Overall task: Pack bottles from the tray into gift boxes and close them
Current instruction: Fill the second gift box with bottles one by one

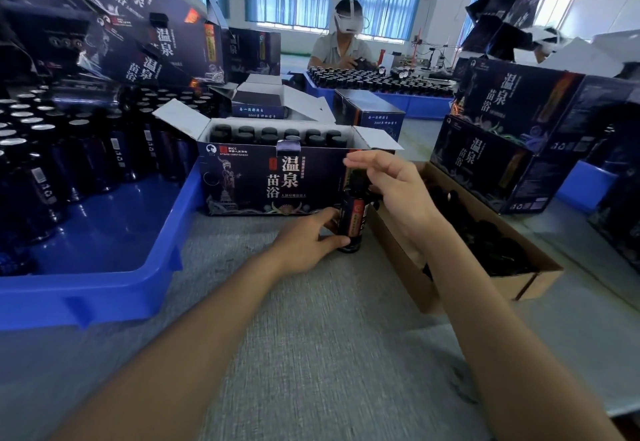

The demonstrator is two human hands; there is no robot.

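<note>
The left fingers (325, 215) and thumb wrap the lower body of one bottle (353, 220), so the left hand (308, 239) grasps it. The bottle stands upright on the table (311, 319), touching the front of the box (273, 177) near its five o'clock corner. At one o'clock from the bottle, the right hand (394, 187) hovers by the cap with the fingers (356, 161) loosely spread and released. Blur hides whether any of them touches the cap.

The box is open, its flaps up, and its slots look nearly all filled.

**Risks**
- The grip sits low, so a quick lift could let the bottle swing and knock the box front.
- The side flap at the box's three o'clock end overhangs that edge and could catch the bottle on the way in.
- With so few gaps left, pushing down into a filled slot would jam glass against glass.
- A bottle left standing proud would stop the flaps from closing.

**Counts**
- Bottles in hand: one.
- Open box being filled: one, with about twelve caps showing in two rows of six.
- Tray (104, 267) at nine o'clock: one, with bottles too many to count.
- Far tray (415, 103) at twelve o'clock: one, also full, in front of one person (343, 45).
- Carton (519, 281) at three o'clock: one, holding dark items I cannot identify.
- Other boxes stacked at ten and two o'clock: several; the exact number is unclear.
</note>
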